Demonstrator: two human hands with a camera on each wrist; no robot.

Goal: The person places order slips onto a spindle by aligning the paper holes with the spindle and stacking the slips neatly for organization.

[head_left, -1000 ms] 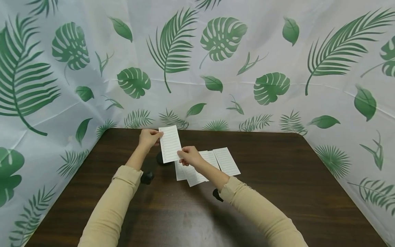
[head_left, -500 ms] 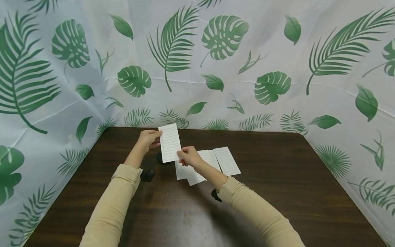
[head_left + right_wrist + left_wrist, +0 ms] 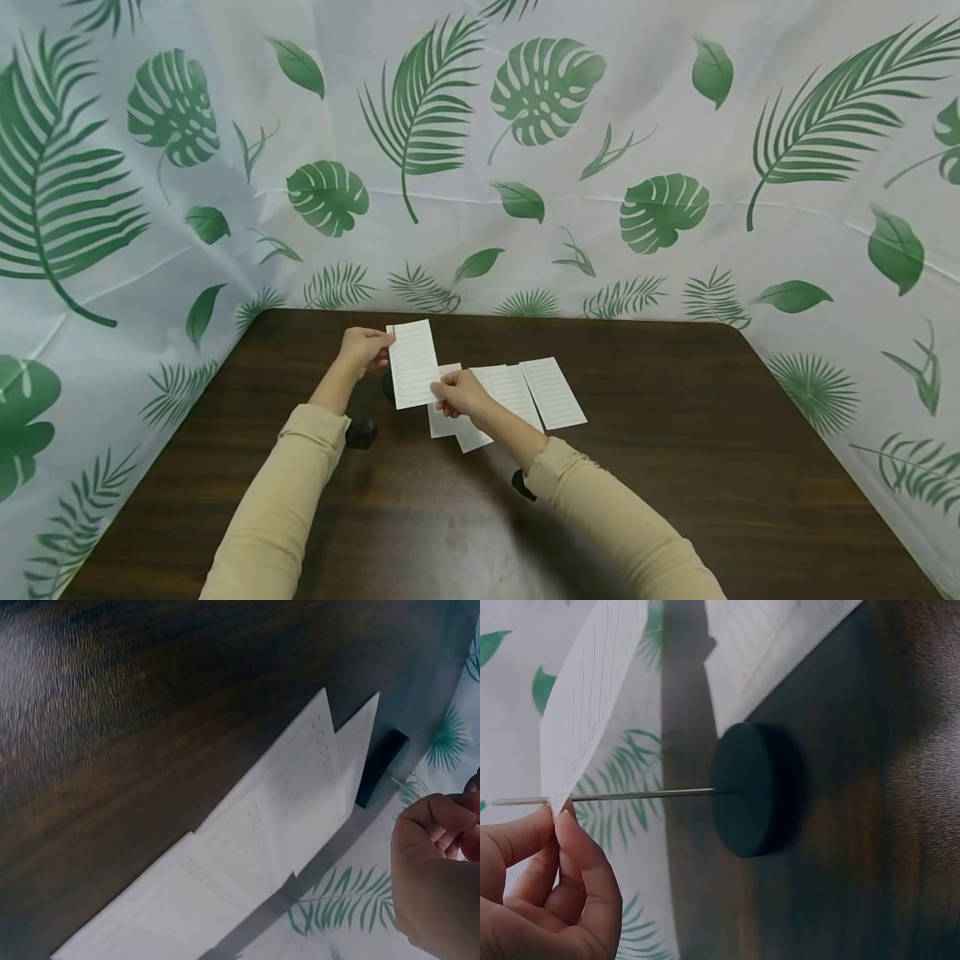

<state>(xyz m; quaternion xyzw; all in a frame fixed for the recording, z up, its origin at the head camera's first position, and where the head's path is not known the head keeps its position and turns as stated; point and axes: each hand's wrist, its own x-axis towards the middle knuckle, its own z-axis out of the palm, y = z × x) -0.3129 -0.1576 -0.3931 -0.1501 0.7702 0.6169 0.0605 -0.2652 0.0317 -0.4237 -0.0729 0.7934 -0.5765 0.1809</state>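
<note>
A lined white paper slip (image 3: pixel 414 367) is held between both hands. My left hand (image 3: pixel 363 348) pinches its upper left corner, and my right hand (image 3: pixel 461 393) pinches its lower right edge. In the left wrist view a thin metal spike (image 3: pixel 645 795) rises from a round black base (image 3: pixel 742 791); it passes through the slip's corner right beside the left thumb and finger, its tip showing beyond the paper. From above, the slip mostly hides that base. In the right wrist view the right hand (image 3: pixel 435 862) is at the edge, its fingertips cut off.
Several more lined slips (image 3: pixel 555 393) lie overlapping on the dark wooden table (image 3: pixel 675 467), right of the spike's base. A white curtain (image 3: pixel 465 242) with green leaves stands behind the table and along its sides.
Both hands have lowered slightly with the slip, its upper left corner now down on the spike. More of a loose slip behind it shows. The slips on the table have stayed put.
</note>
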